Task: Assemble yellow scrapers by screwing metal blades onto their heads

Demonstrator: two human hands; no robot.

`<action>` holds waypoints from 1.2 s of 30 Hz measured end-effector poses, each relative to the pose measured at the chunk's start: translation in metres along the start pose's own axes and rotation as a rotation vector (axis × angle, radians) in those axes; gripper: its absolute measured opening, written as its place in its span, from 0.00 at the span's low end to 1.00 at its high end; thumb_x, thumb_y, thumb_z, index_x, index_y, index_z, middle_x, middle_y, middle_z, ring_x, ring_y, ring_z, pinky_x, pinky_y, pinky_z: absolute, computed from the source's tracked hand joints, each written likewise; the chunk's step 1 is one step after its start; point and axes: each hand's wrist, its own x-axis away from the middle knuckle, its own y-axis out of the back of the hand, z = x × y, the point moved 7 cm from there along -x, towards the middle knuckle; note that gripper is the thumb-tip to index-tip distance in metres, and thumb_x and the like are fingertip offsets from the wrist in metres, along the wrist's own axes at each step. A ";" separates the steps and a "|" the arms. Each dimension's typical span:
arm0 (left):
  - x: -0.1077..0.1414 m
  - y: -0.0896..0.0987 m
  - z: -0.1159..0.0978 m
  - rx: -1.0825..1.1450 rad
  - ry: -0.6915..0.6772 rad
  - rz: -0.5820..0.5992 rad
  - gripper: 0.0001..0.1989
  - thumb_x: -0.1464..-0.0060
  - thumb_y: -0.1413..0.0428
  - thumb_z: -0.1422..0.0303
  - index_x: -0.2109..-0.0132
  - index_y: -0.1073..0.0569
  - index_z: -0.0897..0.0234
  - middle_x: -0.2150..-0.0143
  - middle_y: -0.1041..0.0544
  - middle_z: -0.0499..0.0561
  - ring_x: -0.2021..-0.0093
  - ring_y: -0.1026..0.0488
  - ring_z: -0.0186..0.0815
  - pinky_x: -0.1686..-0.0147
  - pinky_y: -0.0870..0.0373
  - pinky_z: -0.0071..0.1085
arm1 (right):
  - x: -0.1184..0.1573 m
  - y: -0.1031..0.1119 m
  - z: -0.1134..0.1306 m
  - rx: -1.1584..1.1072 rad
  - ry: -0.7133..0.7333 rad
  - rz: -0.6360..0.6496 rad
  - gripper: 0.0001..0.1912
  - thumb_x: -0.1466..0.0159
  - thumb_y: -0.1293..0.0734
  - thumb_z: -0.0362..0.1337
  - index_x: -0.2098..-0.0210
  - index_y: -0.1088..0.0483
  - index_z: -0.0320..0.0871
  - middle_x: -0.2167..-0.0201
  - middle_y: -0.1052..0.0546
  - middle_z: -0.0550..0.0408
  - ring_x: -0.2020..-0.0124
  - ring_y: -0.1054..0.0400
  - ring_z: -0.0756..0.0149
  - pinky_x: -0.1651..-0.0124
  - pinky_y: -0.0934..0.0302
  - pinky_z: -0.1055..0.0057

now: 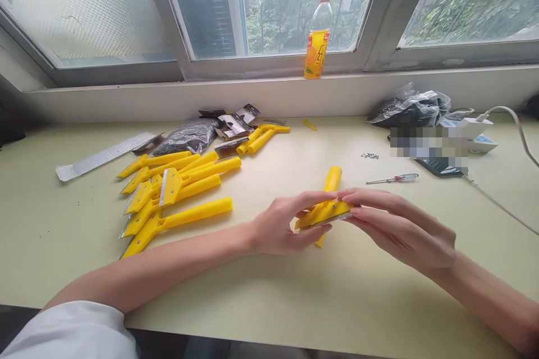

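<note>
Indoors, beneath a broad window (273,11), a pale tabletop (252,303) stretches from the sill to its near edge, with a strip of open surface between that edge and a person's two hands. At left, a pile of yellow scrapers (210,169) fans out, blade edges facing left and handles pointing right, leaving a gap before the hands. At far right lies a bagged black bundle (410,109). At centre right, the left hand (278,224) grips the left end of one scraper's head, while the fingertips of the right hand (408,235) pinch its right end; the held scraper (321,215) points its handle far, metal edge near. Just beyond the right hand rest a screwdriver (396,178) and, farther back, tiny metal parts (369,155).
</note>
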 end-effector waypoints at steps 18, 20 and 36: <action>-0.002 0.000 -0.005 0.023 -0.051 0.026 0.29 0.41 0.44 0.74 0.34 0.38 0.58 0.41 0.25 0.58 0.55 0.22 0.33 0.59 0.21 0.29 | 0.004 -0.001 -0.001 0.024 0.010 0.024 0.36 0.46 0.26 0.18 0.40 0.29 0.42 0.48 0.21 0.46 0.51 0.22 0.53 0.49 0.22 0.61; -0.001 0.000 -0.004 0.015 -0.053 0.024 0.29 0.41 0.44 0.73 0.34 0.37 0.58 0.42 0.24 0.58 0.56 0.22 0.33 0.59 0.21 0.29 | 0.002 -0.002 0.000 0.029 0.015 0.025 0.35 0.46 0.25 0.18 0.40 0.29 0.42 0.48 0.21 0.46 0.51 0.22 0.54 0.48 0.22 0.61; -0.002 0.002 -0.006 -0.049 -0.095 0.008 0.23 0.40 0.44 0.73 0.38 0.33 0.59 0.49 0.20 0.55 0.56 0.21 0.35 0.55 0.22 0.31 | 0.006 -0.005 0.000 0.041 0.027 0.039 0.35 0.45 0.27 0.16 0.40 0.30 0.42 0.48 0.21 0.46 0.52 0.22 0.55 0.49 0.23 0.63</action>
